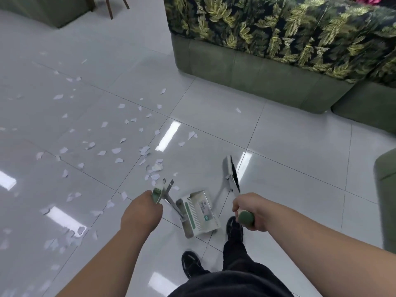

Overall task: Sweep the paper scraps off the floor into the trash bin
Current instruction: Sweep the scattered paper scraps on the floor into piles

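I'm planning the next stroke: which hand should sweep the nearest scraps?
The right hand: it grips the broom. The left hand holds the dustpan by its handle, close to the nearest scraps.

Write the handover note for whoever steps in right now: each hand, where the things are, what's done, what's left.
Left hand grips the handle of the dustpan; no scraps are visible in it.
Right hand grips the broom, its head out front, right of the dustpan.
Paper scraps lie scattered over the floor to the left, thickest just ahead of the dustpan.
Trash bin: not in view.
Done: nothing visibly collected. Left: sweep everything in, then empty into the bin.
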`<state>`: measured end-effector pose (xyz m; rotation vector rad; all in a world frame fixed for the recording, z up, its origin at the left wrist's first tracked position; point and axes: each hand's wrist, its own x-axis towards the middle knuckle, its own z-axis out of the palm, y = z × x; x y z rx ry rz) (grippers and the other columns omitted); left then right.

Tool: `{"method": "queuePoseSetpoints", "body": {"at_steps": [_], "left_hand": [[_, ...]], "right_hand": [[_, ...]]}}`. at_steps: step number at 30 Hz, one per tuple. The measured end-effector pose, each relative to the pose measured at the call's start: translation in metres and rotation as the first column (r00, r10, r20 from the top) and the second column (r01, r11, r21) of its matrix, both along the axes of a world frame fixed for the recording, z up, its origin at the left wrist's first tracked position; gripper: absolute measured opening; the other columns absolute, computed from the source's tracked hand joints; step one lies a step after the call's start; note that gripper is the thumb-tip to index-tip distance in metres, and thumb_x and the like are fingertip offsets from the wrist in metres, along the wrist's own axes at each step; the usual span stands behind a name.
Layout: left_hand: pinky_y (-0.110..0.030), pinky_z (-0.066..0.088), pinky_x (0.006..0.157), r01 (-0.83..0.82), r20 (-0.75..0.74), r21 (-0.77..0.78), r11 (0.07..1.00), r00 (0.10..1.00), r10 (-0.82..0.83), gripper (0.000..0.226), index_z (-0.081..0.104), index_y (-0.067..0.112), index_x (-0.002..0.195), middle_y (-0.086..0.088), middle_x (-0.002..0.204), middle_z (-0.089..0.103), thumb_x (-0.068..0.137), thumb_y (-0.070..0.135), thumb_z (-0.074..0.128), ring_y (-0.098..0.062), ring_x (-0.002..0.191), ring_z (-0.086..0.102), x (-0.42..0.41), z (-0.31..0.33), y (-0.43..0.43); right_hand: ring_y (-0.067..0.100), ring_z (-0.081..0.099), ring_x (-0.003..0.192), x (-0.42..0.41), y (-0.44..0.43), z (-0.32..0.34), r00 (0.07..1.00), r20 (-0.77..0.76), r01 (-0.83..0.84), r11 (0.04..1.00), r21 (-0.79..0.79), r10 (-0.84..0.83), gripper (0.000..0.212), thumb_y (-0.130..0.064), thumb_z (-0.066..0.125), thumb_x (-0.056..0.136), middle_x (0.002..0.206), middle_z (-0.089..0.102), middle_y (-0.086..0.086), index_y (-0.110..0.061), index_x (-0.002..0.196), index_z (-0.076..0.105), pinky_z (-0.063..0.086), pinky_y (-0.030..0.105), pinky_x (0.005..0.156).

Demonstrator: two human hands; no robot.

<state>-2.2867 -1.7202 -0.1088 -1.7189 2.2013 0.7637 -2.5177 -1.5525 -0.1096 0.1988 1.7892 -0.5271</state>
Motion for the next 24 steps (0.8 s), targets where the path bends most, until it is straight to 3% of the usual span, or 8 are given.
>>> {"method": "queuePoseSetpoints", "body": {"at_steps": [3, 8, 14, 20, 24], "left_hand": [[-0.031, 0.043, 0.061, -0.08, -0.013, 0.016, 0.997, 0.997, 0.08, 0.005, 0.052, 0.013, 0.086, -0.003, 0.079, 0.062, 0.086, 0.014, 0.048, -0.022, 0.07, 0.058, 0.037, 0.003, -0.003], [-0.029, 0.036, 0.055, -0.251, 0.003, 0.026, 0.968, 0.968, 0.251, 0.006, 0.047, 0.015, 0.08, -0.002, 0.077, 0.058, 0.085, 0.014, 0.049, -0.019, 0.065, 0.053, 0.098, 0.007, -0.005], [-0.029, 0.035, 0.055, -0.384, 0.055, 0.009, 0.923, 0.922, 0.383, 0.007, 0.046, 0.017, 0.081, -0.001, 0.077, 0.057, 0.087, 0.015, 0.049, -0.019, 0.065, 0.052, 0.157, 0.012, -0.01], [-0.029, 0.036, 0.055, -0.414, 0.064, 0.003, 0.91, 0.908, 0.413, 0.014, 0.043, 0.02, 0.078, -0.001, 0.079, 0.058, 0.089, 0.016, 0.049, -0.016, 0.064, 0.051, 0.17, 0.017, -0.026], [-0.029, 0.038, 0.056, -0.396, 0.051, -0.004, 0.918, 0.917, 0.396, 0.008, 0.046, 0.019, 0.082, 0.0, 0.081, 0.058, 0.088, 0.015, 0.047, -0.015, 0.065, 0.053, 0.15, 0.022, -0.046]], "right_hand": [[0.018, 0.06, 0.044, 0.036, -0.043, -0.004, 0.998, 0.03, -0.06, 0.996, -0.06, 0.062, 0.02, -0.004, 0.057, 0.085, 0.086, 0.062, 0.012, -0.012, 0.103, 0.058, 0.046, 0.02, 0.047], [0.017, 0.056, 0.04, 0.103, -0.121, -0.003, 0.972, 0.131, -0.176, 0.974, -0.143, 0.195, 0.018, -0.006, 0.059, 0.085, 0.069, 0.063, 0.009, -0.012, 0.102, 0.058, 0.044, 0.021, 0.045], [0.013, 0.05, 0.036, 0.156, -0.184, -0.011, 0.928, 0.283, -0.173, 0.954, -0.245, 0.241, 0.022, -0.008, 0.062, 0.087, 0.059, 0.057, 0.006, -0.017, 0.103, 0.051, 0.04, 0.017, 0.042], [0.015, 0.049, 0.041, 0.145, -0.188, 0.004, 0.923, 0.193, -0.282, 0.926, -0.253, 0.333, 0.012, -0.01, 0.062, 0.088, 0.061, 0.06, 0.006, -0.013, 0.099, 0.056, 0.037, 0.019, 0.042], [0.017, 0.05, 0.043, 0.108, -0.189, 0.018, 0.933, 0.071, -0.328, 0.915, -0.235, 0.352, 0.018, -0.008, 0.062, 0.087, 0.063, 0.06, 0.008, -0.007, 0.105, 0.058, 0.038, 0.02, 0.043]]}}
